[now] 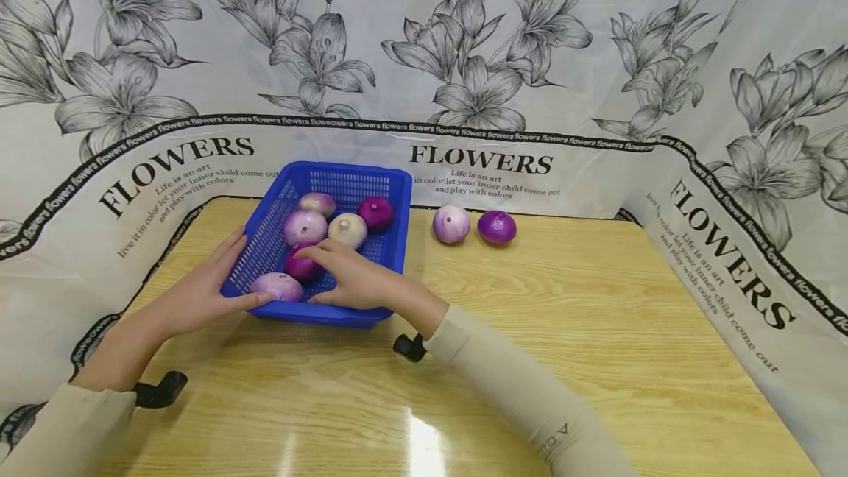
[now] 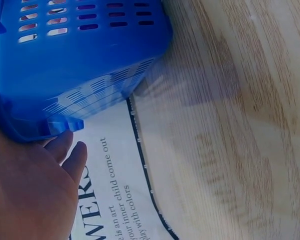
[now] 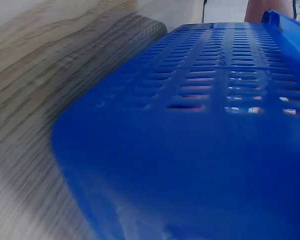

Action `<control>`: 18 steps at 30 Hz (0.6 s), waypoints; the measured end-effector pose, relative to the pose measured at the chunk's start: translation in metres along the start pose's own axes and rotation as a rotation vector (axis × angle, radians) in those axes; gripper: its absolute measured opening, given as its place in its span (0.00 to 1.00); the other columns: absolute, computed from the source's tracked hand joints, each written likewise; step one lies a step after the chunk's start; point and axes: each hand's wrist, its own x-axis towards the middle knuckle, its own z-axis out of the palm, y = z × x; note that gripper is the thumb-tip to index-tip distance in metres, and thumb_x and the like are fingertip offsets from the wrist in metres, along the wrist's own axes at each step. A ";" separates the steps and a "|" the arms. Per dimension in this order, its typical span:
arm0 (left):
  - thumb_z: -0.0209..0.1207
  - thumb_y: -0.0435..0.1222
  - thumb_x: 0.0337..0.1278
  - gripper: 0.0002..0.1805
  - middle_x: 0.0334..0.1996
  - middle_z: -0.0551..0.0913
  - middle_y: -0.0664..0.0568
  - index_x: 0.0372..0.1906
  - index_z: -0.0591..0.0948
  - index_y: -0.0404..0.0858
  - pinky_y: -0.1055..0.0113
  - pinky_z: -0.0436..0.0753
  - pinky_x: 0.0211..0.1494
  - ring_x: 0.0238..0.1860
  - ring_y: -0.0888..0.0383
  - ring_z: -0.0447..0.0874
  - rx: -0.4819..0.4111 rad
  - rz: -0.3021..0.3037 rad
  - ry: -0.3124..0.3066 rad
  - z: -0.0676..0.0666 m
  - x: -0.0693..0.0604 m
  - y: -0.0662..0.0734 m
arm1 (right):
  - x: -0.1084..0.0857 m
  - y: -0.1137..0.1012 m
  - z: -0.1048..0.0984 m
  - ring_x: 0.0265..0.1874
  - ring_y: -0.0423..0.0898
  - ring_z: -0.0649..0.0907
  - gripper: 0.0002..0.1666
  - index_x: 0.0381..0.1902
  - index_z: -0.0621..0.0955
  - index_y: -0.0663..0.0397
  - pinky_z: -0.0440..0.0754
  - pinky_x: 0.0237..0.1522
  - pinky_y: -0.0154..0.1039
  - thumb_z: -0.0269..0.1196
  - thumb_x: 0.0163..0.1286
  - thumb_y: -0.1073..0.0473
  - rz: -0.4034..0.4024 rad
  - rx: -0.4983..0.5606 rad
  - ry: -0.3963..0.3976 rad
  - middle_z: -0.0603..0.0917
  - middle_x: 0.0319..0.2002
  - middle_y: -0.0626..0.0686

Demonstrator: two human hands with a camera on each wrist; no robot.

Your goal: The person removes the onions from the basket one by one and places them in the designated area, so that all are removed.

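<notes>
A blue perforated plastic basket (image 1: 395, 271) stands on the table, tilted neither way, with several onions inside. At its front left corner my left hand (image 1: 199, 293) grips the rim, fingers along the outer left side and thumb over the front edge. The left wrist view shows two of its fingertips below the rim. Inside the basket my right hand (image 1: 361, 278) reaches over a dark purple onion (image 1: 299, 265), thumb and fingers spread apart. Whether it touches that onion, I cannot tell. A pale purple onion (image 1: 277, 286) lies by the left thumb; a white onion (image 1: 348, 230) lies beyond the right hand.
Right of the basket, a light purple onion (image 1: 451, 224) and a dark purple onion (image 1: 497, 227) sit on the wooden table (image 1: 563, 330). Flower-printed cloth (image 1: 483, 160) rises behind and along both sides. A black wrist mount (image 1: 162, 390) shows at the left sleeve.
</notes>
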 end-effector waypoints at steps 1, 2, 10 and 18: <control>0.65 0.59 0.62 0.63 0.83 0.33 0.43 0.83 0.37 0.36 0.26 0.52 0.72 0.80 0.30 0.38 0.000 0.002 0.000 0.000 0.000 0.000 | 0.003 0.000 0.001 0.71 0.50 0.70 0.41 0.74 0.69 0.58 0.63 0.74 0.35 0.72 0.68 0.53 0.001 -0.010 -0.010 0.74 0.69 0.56; 0.65 0.59 0.62 0.63 0.83 0.33 0.44 0.83 0.37 0.36 0.26 0.52 0.72 0.80 0.30 0.38 0.000 0.003 0.000 0.000 0.001 0.000 | 0.007 -0.001 0.003 0.70 0.49 0.70 0.41 0.74 0.69 0.58 0.63 0.74 0.35 0.71 0.69 0.53 0.001 -0.016 -0.019 0.74 0.69 0.56; 0.65 0.58 0.63 0.62 0.83 0.33 0.44 0.82 0.38 0.34 0.26 0.52 0.73 0.80 0.31 0.38 0.000 0.015 -0.004 0.000 0.002 0.000 | 0.031 -0.006 0.011 0.64 0.45 0.74 0.38 0.75 0.69 0.56 0.66 0.71 0.31 0.68 0.72 0.52 0.014 -0.076 -0.112 0.78 0.66 0.54; 0.66 0.54 0.62 0.61 0.83 0.33 0.41 0.82 0.38 0.33 0.27 0.52 0.73 0.80 0.30 0.38 -0.010 0.031 0.004 0.000 -0.002 -0.001 | 0.049 -0.011 0.018 0.67 0.43 0.73 0.35 0.77 0.68 0.53 0.63 0.71 0.28 0.62 0.77 0.55 0.006 -0.060 -0.251 0.75 0.70 0.51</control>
